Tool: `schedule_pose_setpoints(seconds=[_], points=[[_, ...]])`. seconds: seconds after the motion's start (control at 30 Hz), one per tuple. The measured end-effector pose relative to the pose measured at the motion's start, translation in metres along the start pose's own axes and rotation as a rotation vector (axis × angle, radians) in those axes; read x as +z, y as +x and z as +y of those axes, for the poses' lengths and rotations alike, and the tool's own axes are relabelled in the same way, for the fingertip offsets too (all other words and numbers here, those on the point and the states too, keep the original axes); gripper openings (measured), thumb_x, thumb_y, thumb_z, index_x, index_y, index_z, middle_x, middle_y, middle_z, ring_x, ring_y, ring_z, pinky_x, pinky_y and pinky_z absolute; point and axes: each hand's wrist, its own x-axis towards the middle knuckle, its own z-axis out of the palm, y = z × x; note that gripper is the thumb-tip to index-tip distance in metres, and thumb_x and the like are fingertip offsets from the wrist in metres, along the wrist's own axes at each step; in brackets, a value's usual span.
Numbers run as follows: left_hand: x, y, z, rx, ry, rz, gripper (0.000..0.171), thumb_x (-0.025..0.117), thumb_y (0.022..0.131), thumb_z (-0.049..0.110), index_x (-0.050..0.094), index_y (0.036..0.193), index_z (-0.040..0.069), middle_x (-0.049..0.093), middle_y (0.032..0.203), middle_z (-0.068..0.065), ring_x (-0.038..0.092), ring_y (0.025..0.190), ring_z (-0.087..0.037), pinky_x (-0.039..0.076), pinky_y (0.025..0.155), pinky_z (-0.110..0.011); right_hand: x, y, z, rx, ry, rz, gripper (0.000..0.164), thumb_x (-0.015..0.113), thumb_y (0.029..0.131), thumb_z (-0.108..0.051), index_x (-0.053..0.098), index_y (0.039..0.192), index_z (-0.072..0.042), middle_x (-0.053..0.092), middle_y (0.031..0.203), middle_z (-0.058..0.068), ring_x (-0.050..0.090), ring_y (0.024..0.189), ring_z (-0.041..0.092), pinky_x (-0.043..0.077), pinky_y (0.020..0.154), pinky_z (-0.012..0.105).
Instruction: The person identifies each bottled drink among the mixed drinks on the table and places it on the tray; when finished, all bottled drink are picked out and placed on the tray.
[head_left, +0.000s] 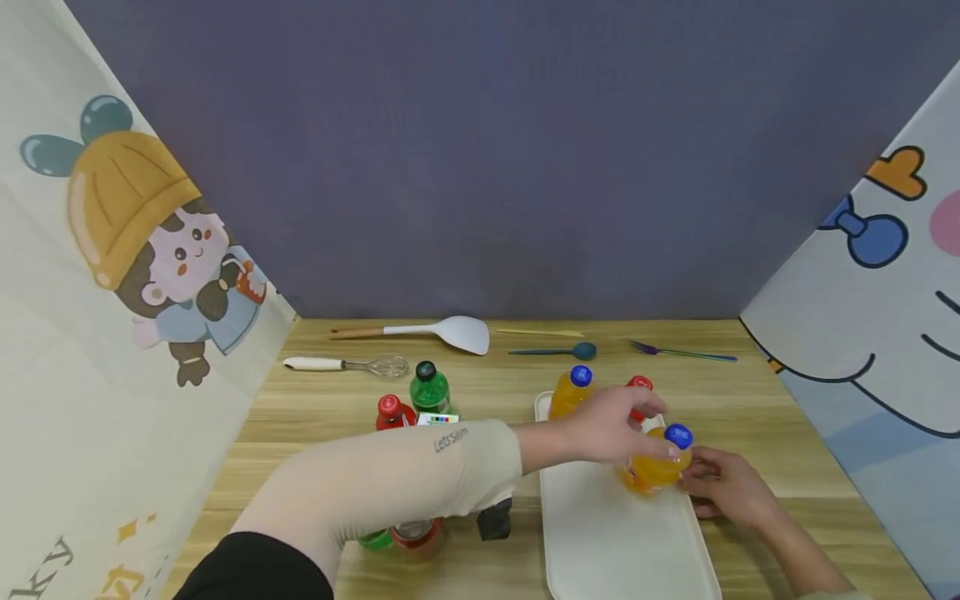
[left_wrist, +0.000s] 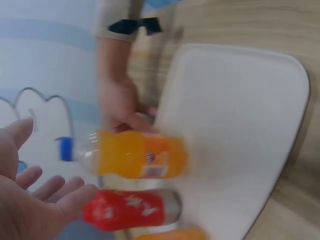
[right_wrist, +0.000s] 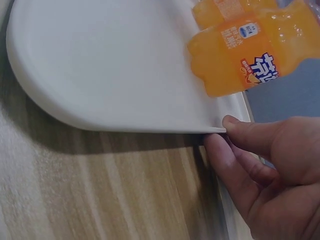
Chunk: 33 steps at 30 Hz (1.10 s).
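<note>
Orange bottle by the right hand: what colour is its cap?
The cap is blue, clearest in the head view.

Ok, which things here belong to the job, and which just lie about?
In the job:
tray, pinched at its edge by the right hand
two orange bottles and a red bottle at its far end, left hand beside them
probably the other bottles, left of it

Apparently lying about:
spatula
whisk
spoon
fork
thin yellow utensil
</note>
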Motion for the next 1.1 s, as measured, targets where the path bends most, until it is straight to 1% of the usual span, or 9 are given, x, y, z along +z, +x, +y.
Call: schedule_pose_setpoints(seconds=[0.07, 0.23, 0.37, 0.5, 0.67, 0.77, 0.87, 0.97, 1.1], points=[[-0.012, -0.008, 0.003, 0.014, -0.076, -0.006, 0.052, 0.08, 0.09, 0.035, 0.063, 0.137, 0.022, 0.066, 0.131, 0.01, 0.066, 0.104, -0.001, 0.054, 0.082, -0.015, 0.0, -0.002, -0.001, 0.005, -0.004, -0.001, 0.065, 0.077, 0.093, -0.014, 0.046, 0.145, 0.01, 0.072, 0.109, 0.018, 0.073, 0.087, 0.025, 0.064, 0.068, 0.039], [-0.046, -0.029, 0.001, 0.083, -0.16, -0.01, 0.049, 0.079, 0.091, 0.031, 0.063, 0.137, 0.019, 0.067, 0.126, 0.007, 0.067, 0.1, 0.0, 0.057, 0.079, -0.018, 0.0, -0.008, -0.002, 0.001, -0.028, 0.011, 0.066, 0.078, 0.091, -0.014, 0.047, 0.144, 0.01, 0.072, 0.108, 0.017, 0.071, 0.082, 0.024, 0.063, 0.064, 0.038], [-0.073, -0.048, -0.006, 0.109, -0.163, -0.015, 0.051, 0.077, 0.093, 0.029, 0.061, 0.14, 0.018, 0.066, 0.126, 0.005, 0.067, 0.102, -0.004, 0.058, 0.082, -0.02, 0.002, -0.012, -0.003, 0.009, -0.059, 0.026, 0.064, 0.077, 0.092, -0.011, 0.047, 0.144, 0.011, 0.071, 0.105, 0.013, 0.07, 0.081, 0.022, 0.063, 0.063, 0.037], [-0.099, -0.068, -0.012, 0.137, -0.143, 0.003, 0.055, 0.076, 0.093, 0.027, 0.058, 0.144, 0.016, 0.065, 0.133, -0.001, 0.068, 0.107, -0.01, 0.057, 0.088, -0.023, 0.005, -0.016, -0.006, 0.007, -0.095, 0.047, 0.063, 0.077, 0.092, -0.013, 0.048, 0.144, 0.01, 0.07, 0.107, 0.015, 0.07, 0.08, 0.021, 0.063, 0.063, 0.035], [-0.129, -0.09, -0.026, 0.162, -0.126, 0.092, 0.051, 0.076, 0.094, 0.023, 0.059, 0.142, 0.014, 0.064, 0.133, -0.003, 0.069, 0.11, -0.016, 0.057, 0.093, -0.028, 0.009, -0.022, -0.01, 0.006, -0.121, 0.065, 0.064, 0.077, 0.092, -0.016, 0.049, 0.143, 0.01, 0.069, 0.108, 0.016, 0.07, 0.081, 0.02, 0.063, 0.064, 0.033], [-0.145, -0.1, -0.04, 0.175, -0.116, 0.16, 0.045, 0.075, 0.095, 0.023, 0.062, 0.137, 0.014, 0.067, 0.126, -0.003, 0.069, 0.108, -0.018, 0.059, 0.09, -0.031, 0.013, -0.026, -0.012, 0.022, -0.12, 0.08, 0.061, 0.077, 0.092, -0.016, 0.052, 0.142, 0.008, 0.07, 0.107, 0.014, 0.069, 0.08, 0.019, 0.063, 0.064, 0.032], [-0.159, -0.11, -0.054, 0.183, -0.116, 0.21, 0.041, 0.073, 0.096, 0.022, 0.063, 0.135, 0.013, 0.069, 0.12, -0.004, 0.069, 0.106, -0.02, 0.059, 0.088, -0.035, 0.015, -0.029, -0.015, 0.025, -0.127, 0.083, 0.06, 0.077, 0.092, -0.016, 0.053, 0.141, 0.007, 0.07, 0.107, 0.013, 0.069, 0.081, 0.019, 0.062, 0.064, 0.032], [-0.172, -0.12, -0.07, 0.168, -0.125, 0.254, 0.04, 0.071, 0.098, 0.021, 0.063, 0.136, 0.013, 0.07, 0.118, -0.004, 0.07, 0.105, -0.021, 0.059, 0.089, -0.036, 0.018, -0.032, -0.018, 0.032, -0.138, 0.079, 0.06, 0.077, 0.091, -0.015, 0.053, 0.14, 0.008, 0.07, 0.106, 0.013, 0.068, 0.08, 0.019, 0.062, 0.064, 0.031], [-0.185, -0.132, -0.091, 0.113, -0.134, 0.322, 0.039, 0.071, 0.098, 0.023, 0.063, 0.136, 0.014, 0.07, 0.119, -0.006, 0.07, 0.107, -0.021, 0.058, 0.092, -0.038, 0.019, -0.032, -0.019, 0.037, -0.142, 0.077, 0.057, 0.076, 0.09, -0.012, 0.055, 0.139, 0.008, 0.07, 0.104, 0.012, 0.068, 0.077, 0.019, 0.062, 0.063, 0.031]])
